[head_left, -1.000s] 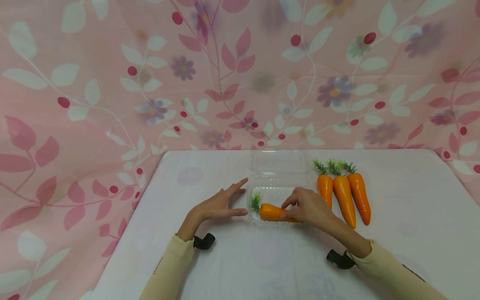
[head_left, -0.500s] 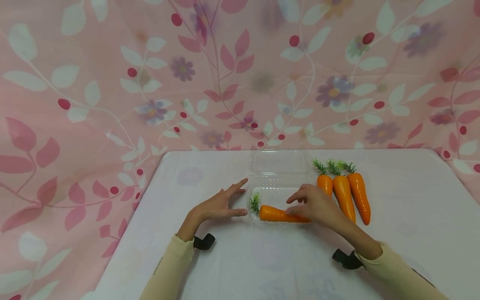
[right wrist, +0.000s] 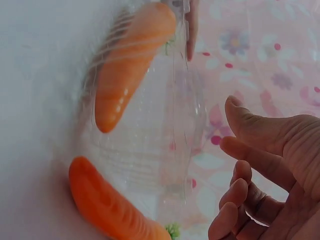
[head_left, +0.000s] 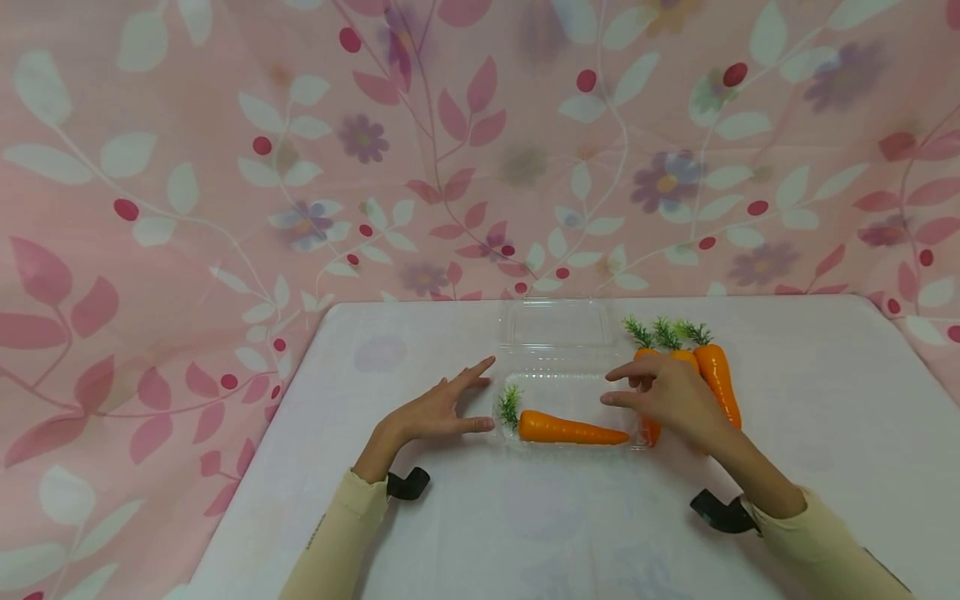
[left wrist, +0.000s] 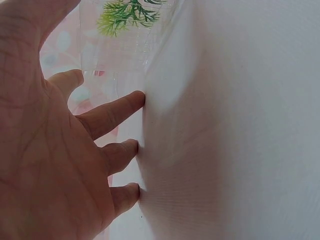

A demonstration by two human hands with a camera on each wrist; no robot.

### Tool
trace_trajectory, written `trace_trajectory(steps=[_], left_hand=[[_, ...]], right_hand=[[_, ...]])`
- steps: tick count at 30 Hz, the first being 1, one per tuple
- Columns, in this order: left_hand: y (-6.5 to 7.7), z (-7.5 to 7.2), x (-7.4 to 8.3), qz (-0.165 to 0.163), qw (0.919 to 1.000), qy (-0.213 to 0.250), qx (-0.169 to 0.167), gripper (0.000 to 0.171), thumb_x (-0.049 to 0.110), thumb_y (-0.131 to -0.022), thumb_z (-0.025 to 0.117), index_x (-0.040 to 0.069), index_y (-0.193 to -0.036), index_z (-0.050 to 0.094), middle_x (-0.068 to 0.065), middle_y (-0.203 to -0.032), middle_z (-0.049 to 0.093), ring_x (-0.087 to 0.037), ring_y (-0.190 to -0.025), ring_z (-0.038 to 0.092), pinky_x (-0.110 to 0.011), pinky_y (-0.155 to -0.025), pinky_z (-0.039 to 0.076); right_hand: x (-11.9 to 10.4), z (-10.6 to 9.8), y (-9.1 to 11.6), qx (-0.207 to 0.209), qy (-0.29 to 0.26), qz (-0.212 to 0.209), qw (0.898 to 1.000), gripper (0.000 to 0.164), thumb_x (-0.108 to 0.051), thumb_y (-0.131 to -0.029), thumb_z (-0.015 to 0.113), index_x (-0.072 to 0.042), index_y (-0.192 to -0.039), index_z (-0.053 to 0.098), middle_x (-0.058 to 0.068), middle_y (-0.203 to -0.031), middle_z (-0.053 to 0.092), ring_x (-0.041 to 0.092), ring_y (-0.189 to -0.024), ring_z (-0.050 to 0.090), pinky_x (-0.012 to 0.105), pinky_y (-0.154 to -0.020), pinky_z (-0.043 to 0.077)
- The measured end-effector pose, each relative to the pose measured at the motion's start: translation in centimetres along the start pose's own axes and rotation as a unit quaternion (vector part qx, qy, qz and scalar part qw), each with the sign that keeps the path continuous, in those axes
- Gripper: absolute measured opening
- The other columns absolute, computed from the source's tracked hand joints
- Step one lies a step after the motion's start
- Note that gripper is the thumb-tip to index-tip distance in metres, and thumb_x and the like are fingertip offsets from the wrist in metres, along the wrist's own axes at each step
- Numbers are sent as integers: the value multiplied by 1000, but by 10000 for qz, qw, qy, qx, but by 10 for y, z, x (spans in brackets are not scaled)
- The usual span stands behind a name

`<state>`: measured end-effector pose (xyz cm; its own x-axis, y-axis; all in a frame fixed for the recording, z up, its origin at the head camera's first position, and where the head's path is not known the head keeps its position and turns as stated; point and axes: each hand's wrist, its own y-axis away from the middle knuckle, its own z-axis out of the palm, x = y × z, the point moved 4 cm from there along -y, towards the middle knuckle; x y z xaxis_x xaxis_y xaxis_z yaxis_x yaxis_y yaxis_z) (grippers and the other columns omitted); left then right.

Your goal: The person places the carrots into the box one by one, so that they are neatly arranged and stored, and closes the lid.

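One orange carrot (head_left: 570, 427) with a green tuft lies lengthwise inside the clear plastic container (head_left: 558, 390), tuft to the left. My left hand (head_left: 431, 410) is spread at the container's left side; the left wrist view shows its fingertips (left wrist: 137, 97) down on the cloth. Holding nothing, my right hand (head_left: 675, 402) hovers over the container's right end, thumb and index finger apart. It partly covers the left carrot (head_left: 649, 432) and middle carrot (head_left: 685, 356) of three beside the container. The right carrot (head_left: 718, 375) shows more fully. In the right wrist view, a carrot (right wrist: 110, 205) lies just outside the clear wall.
The container's clear lid (head_left: 558, 325) lies folded back behind it, toward the far table edge. A white cloth (head_left: 480, 533) covers the table. Behind hangs a pink floral curtain (head_left: 480, 150).
My right hand has let go of the carrot in the container and moved right, toward the three carrots. The left hand has stayed in place.
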<state>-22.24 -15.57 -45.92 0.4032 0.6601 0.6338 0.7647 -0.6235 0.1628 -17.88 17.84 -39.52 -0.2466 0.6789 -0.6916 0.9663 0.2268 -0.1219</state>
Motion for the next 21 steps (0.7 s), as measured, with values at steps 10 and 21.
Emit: trace_trajectory(steps=[10, 21], left_hand=[[0, 0, 0, -2, 10000, -17, -4, 98, 61, -86, 67, 33, -160, 9, 6, -151, 43, -13, -146, 21, -61, -115, 5], [1, 0, 0, 88, 9999, 51, 12, 97, 61, -86, 67, 33, -160, 9, 4, -151, 43, -15, -147, 18, -62, -114, 4]], right_hand=[[21, -23, 4, 149, -34, 411, 9990, 48, -47, -79, 81, -13, -112, 75, 4, -90, 62, 20, -83, 52, 29, -65, 46], [44, -49, 13, 533, 213, 486, 9972, 46, -41, -82, 81, -8, -113, 75, 10, -99, 64, 24, -87, 54, 31, -67, 48]])
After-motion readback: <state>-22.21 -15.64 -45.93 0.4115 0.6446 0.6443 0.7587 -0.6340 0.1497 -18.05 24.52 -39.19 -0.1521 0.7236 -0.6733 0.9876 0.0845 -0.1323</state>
